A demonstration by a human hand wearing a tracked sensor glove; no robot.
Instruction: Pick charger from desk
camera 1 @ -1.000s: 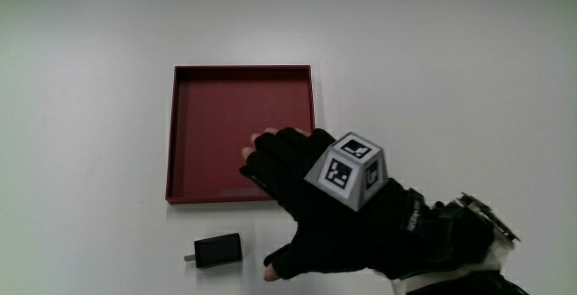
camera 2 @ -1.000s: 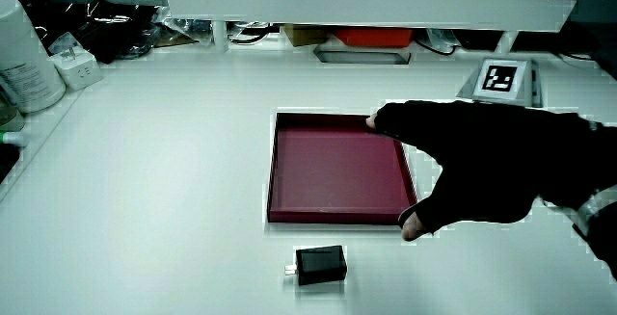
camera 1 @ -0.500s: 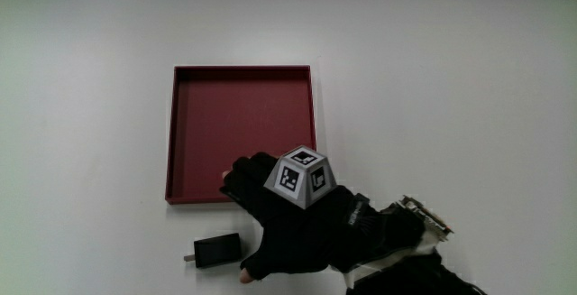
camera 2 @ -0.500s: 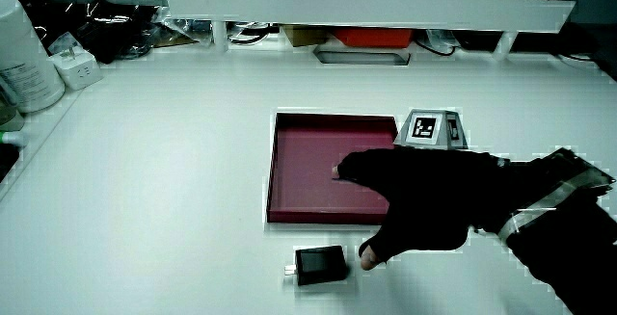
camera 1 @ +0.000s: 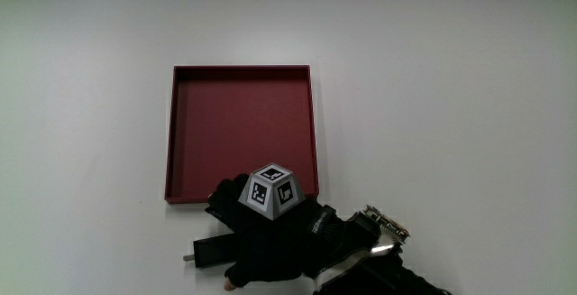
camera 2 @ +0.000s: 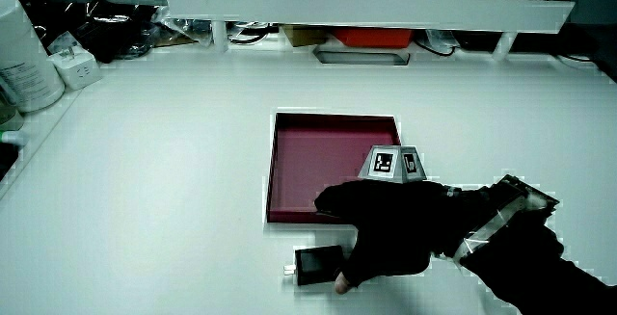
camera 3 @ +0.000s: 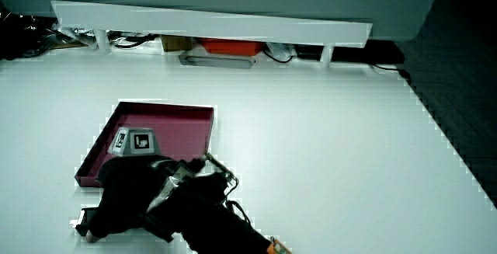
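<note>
Main view first: the gloved hand (camera 1: 270,241) is seen lowered over the black charger (camera 1: 206,252), which lies on the white surface (camera 1: 451,106) just nearer to the person than the red tray (camera 1: 242,128). Only the charger's end with the plug prongs is left uncovered by the fingers. The patterned cube (camera 1: 270,189) is carried on the back of the hand, close to the tray's near wall. Whether the fingers are closed on the charger cannot be told here.

In a side view, the hand (camera 2: 386,238) is shown spread above the charger (camera 2: 318,263), with the thumb tip (camera 2: 342,282) set down beside the charger's near edge; a firm hold is not seen, and the charger is judged to rest on the surface.

In a side view taken from another angle, the hand (camera 3: 124,196) is seen beside the tray (camera 3: 167,133), and the charger is mostly hidden.

The reaching step is judged nearly done; next, the fingers need to be closed around the charger's sides before it is lifted.
</note>
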